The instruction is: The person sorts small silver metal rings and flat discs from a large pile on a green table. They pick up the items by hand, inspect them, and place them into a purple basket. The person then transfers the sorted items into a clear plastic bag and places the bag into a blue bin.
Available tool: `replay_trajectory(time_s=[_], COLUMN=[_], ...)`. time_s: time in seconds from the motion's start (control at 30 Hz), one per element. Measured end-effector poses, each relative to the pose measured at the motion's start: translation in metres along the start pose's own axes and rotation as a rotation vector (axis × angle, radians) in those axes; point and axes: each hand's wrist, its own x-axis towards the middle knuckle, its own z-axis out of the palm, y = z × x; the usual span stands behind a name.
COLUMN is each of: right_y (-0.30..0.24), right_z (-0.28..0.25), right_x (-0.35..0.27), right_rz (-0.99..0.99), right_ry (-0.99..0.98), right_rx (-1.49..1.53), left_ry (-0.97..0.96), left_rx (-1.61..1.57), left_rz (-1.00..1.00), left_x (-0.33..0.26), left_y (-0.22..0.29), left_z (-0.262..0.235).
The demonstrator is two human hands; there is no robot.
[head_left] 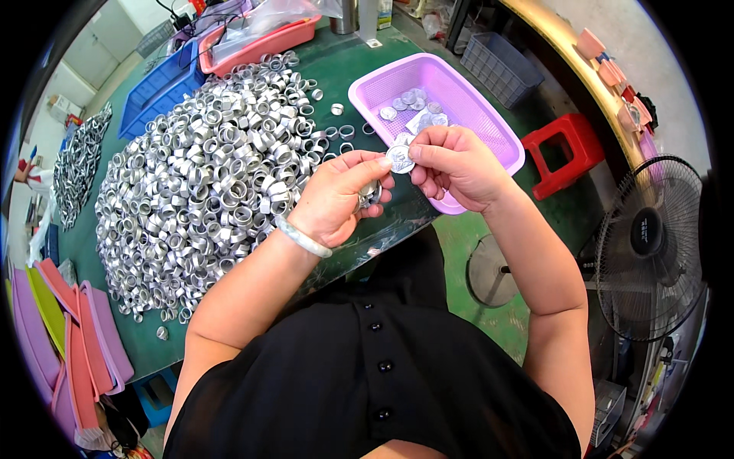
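Observation:
A round silver metal disc point(400, 159) with a raised design is held upright between my two hands. My right hand point(461, 164) pinches it at its right edge with thumb and fingers. The thumb tip of my left hand point(334, 193) meets the disc's left edge. More silver metal pieces point(370, 194) are tucked in the curled fingers of that hand, partly hidden. Just beyond my hands stands a purple plastic basket point(489, 115), with several similar discs point(409, 99) lying inside. To the left, a large heap of silver metal rings point(222, 161) covers much of the green table point(336, 73).
A blue crate point(160, 88) and a pink tray point(260, 50) stand behind the heap. Stacked coloured bins point(73, 329) are at the left. On my right are a red stool point(566, 153), a grey crate point(501, 69) and a black fan point(650, 245).

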Motion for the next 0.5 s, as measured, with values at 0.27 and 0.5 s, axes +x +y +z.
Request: replay_trajectory(time_s=[0.27, 0.5], right_y=[0.012, -0.018], right_z=[0.013, -0.027], right_x=[-0.002, 0.012], right_rz=[-0.062, -0.103], right_ry=[0.046, 0.243], right_rx=[0.109, -0.115], left_ry=[-0.032, 0.001], left_rx=[0.005, -0.061], left_rz=[0.015, -0.041], left_x=[-0.009, -0.006], left_y=[-0.007, -0.010], left_z=[-0.006, -0.017])
